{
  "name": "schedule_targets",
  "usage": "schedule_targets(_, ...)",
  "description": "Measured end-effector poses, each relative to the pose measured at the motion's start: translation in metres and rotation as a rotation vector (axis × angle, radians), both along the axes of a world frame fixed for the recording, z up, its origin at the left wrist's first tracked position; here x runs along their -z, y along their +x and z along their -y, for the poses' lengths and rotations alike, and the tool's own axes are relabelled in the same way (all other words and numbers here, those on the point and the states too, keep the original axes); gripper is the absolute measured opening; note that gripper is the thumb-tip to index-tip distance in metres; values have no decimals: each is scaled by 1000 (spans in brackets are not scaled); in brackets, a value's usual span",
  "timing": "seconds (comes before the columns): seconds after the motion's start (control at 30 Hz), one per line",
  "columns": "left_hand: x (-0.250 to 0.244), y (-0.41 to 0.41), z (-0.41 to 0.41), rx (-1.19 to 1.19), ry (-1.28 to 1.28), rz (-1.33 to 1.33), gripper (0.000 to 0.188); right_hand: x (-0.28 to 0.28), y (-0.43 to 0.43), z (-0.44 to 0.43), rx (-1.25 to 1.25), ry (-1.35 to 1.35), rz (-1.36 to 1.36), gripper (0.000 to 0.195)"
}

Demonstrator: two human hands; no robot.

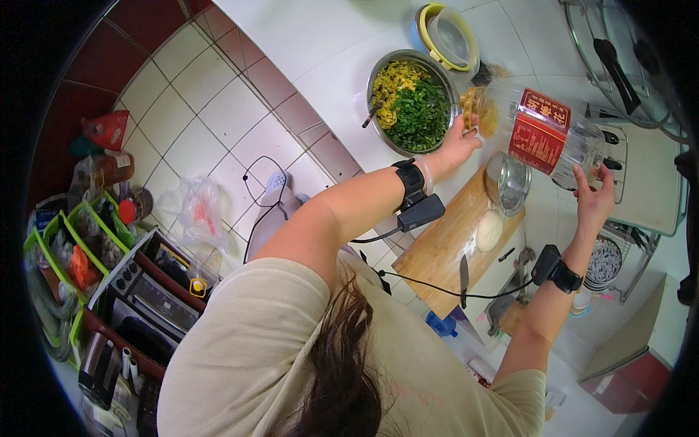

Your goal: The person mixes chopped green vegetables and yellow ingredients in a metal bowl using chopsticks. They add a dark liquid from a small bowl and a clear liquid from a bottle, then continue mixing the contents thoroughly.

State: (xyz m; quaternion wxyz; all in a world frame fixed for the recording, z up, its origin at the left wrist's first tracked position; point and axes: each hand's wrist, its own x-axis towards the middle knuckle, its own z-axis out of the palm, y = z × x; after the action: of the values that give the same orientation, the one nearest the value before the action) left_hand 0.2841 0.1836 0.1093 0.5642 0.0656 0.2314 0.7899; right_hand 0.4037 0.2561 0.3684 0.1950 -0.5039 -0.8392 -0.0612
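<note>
A large clear plastic oil bottle (538, 130) with a red label lies tipped on its side in the air, its yellow neck at the rim of a steel bowl (372, 123). My left hand (456, 145) grips the neck end. Around the bottle's base are the fingers of my right hand (595, 196). Yellow egg pieces (390, 87) and chopped green leaves (420, 114) fill the bowl, with a dark utensil handle (371, 116) at its left rim. Whether oil is flowing cannot be told. Below my left hand, a ball of dough (489, 231) sits on a floured wooden board (437, 262).
A smaller metal bowl (509, 183) stands at the board's upper end, and a knife (463, 281) lies near its lower end. Nested plastic containers (450, 38) are beyond the steel bowl. At right is a gas stove (644, 169). A plastic bag (202, 213) lies on the tiled floor.
</note>
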Motion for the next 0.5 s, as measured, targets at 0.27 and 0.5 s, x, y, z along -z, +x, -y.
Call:
schedule_targets(0.27, -11, -2, 3, -6, 36, -24, 61, -10, 1, 6, 5, 19, -11, 61)
schedule_targets(0.5, -21, 16, 51, 35, -38, -179, 62, -12, 46, 15, 58, -195, -120, 58)
